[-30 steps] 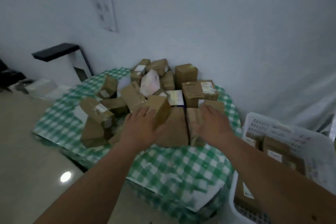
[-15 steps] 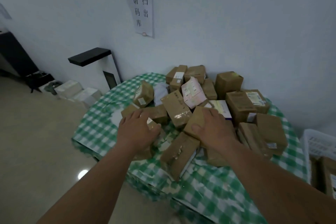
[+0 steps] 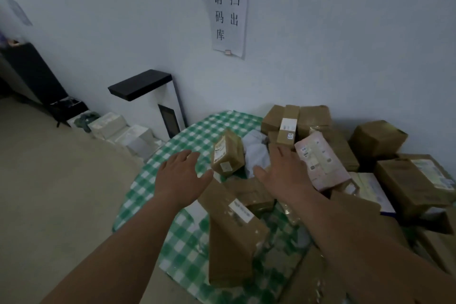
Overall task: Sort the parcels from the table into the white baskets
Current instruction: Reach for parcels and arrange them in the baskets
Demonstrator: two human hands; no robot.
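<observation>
Several brown cardboard parcels lie heaped on a table with a green-and-white checked cloth (image 3: 187, 136). A small labelled brown parcel (image 3: 228, 153) stands tilted at the left of the heap. My left hand (image 3: 181, 175) hovers just left of it with fingers spread, holding nothing. On the parcel's right my right hand (image 3: 283, 175) is spread too, over a white soft bag (image 3: 255, 148) and next to a pink-white box (image 3: 320, 160). A long brown parcel (image 3: 232, 237) lies below both hands. No white basket is in view.
A white stand with a black top (image 3: 148, 91) is against the wall left of the table. White boxes (image 3: 118, 126) line the floor by the wall. Paper notices (image 3: 228, 7) hang on the wall. Bare floor (image 3: 49, 192) spreads to the left.
The view has swung left, so the white basket has left the frame. Both hands have lifted off the front parcels and moved further back, either side of the small labelled parcel.
</observation>
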